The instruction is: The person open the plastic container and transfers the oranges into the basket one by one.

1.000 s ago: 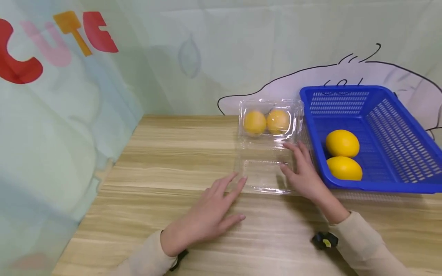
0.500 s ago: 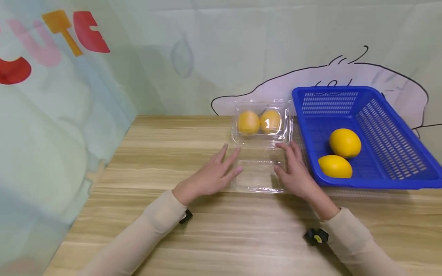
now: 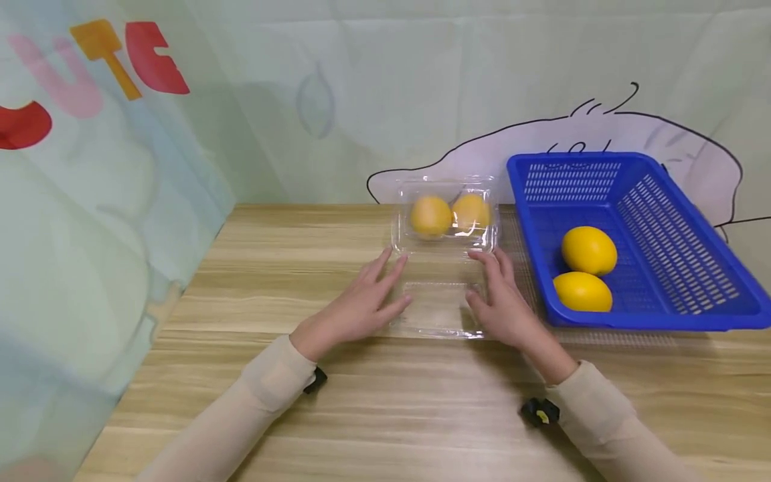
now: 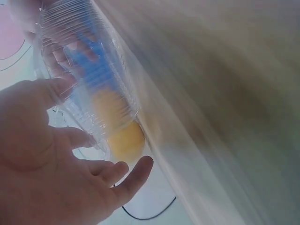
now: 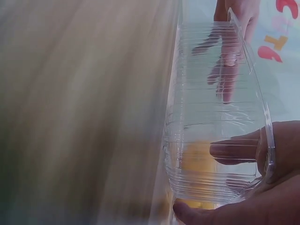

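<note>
A clear plastic clamshell container [image 3: 442, 304] lies unfolded on the wooden table. Two round yellow-orange fruits [image 3: 430, 215] sit side by side under the clear plastic of its far half. Along the left side of the near half is my left hand [image 3: 358, 304], its fingers spread and fairly straight at the edge. My right hand [image 3: 506, 304] is at the opposite side, thumb and fingers extended by the right rim. In the right wrist view, that thumb shows through the ribbed wall of the container [image 5: 211, 112]. Neither hand curls round the plastic.
Right of the container stands a blue plastic basket [image 3: 638, 320] with slotted walls. Two yellow lemons lie inside, the farther lemon [image 3: 589, 250] against the nearer lemon [image 3: 582, 292]. A printed cloth backdrop [image 3: 373, 87] rises behind the wooden table [image 3: 385, 415].
My left hand has moved forward to the container's left side. The container has shifted slightly left, away from the basket, with my right hand following. The lemons in the basket have shifted a little.
</note>
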The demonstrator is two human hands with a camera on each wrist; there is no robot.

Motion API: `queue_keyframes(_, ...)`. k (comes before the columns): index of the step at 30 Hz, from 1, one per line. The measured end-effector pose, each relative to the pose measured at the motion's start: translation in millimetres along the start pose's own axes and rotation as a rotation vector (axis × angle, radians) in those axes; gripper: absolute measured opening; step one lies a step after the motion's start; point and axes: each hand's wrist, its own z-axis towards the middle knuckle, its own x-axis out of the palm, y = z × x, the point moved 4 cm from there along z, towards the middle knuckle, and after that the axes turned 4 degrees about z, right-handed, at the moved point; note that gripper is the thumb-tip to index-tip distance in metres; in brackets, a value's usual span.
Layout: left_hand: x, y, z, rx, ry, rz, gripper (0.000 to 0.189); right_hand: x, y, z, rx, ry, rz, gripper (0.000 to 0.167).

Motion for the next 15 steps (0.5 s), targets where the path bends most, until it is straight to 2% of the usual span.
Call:
queue_keyframes(5,-8.6,13.9,-16.7,-0.029,-0.028,-0.019,0.078,18,11,6.3,-0.012,0.032,0.007,0.066)
queue_keyframes(10,-18.1,32.9,-36.0,-0.057,-0.078,-0.027,0.077,40,26,16.5,-0.013,0.083,0.000,0.068)
queue_keyframes(15,-26.1,51.9,-53.9,-0.091,-0.095,-0.034,0.076,60,41,26.5,-0.021,0.137,0.006,0.070)
